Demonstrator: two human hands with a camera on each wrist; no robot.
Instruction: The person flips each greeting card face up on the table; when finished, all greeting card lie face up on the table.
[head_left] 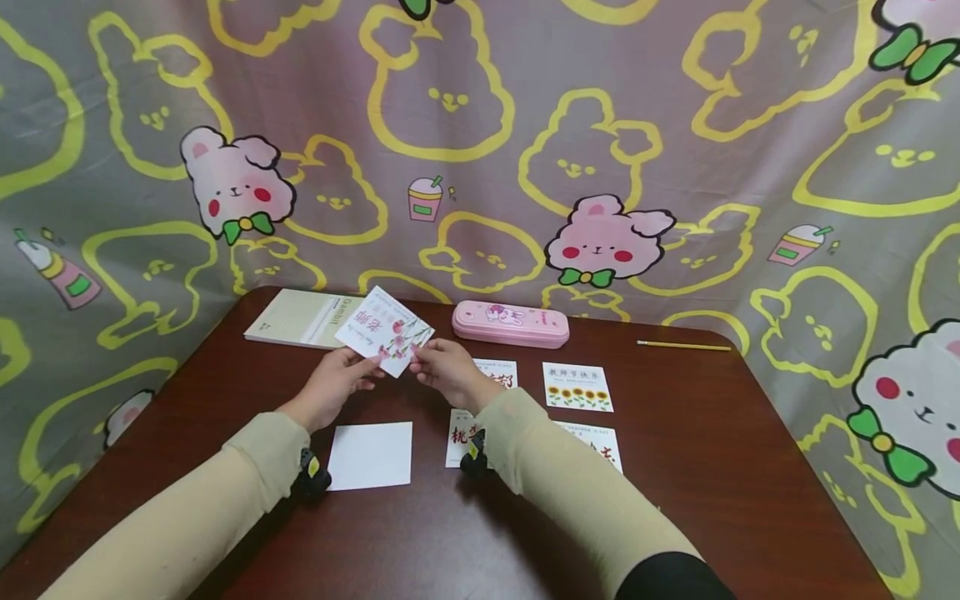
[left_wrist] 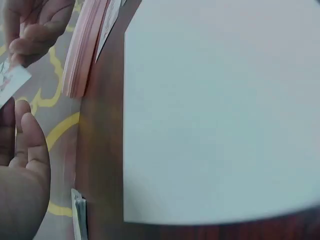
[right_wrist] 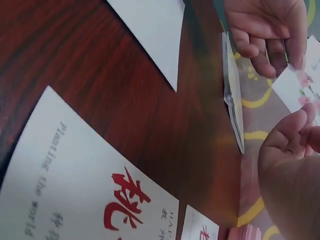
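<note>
Both hands hold up a white greeting card (head_left: 384, 321) printed with pink flowers and red characters, tilted above the table. My left hand (head_left: 332, 387) pinches its lower left edge, thumb on the printed face and the other fingers loosely bent. At the lower right corner, thumb and fingertips of my right hand (head_left: 452, 375) grip it beside the flowers. In the right wrist view the same card (right_wrist: 295, 92) spans the space between the hands. A blank white card (head_left: 371, 456) lies on the table below the left hand.
Behind the held card lies a Gambit notebook (head_left: 292, 318), with a pink pencil case (head_left: 510, 325) to its right. A sunflower card (head_left: 577, 387) and several red-lettered cards (head_left: 459, 442) lie near the right forearm, partly covered. A yellow pencil (head_left: 684, 345) rests at the back right.
</note>
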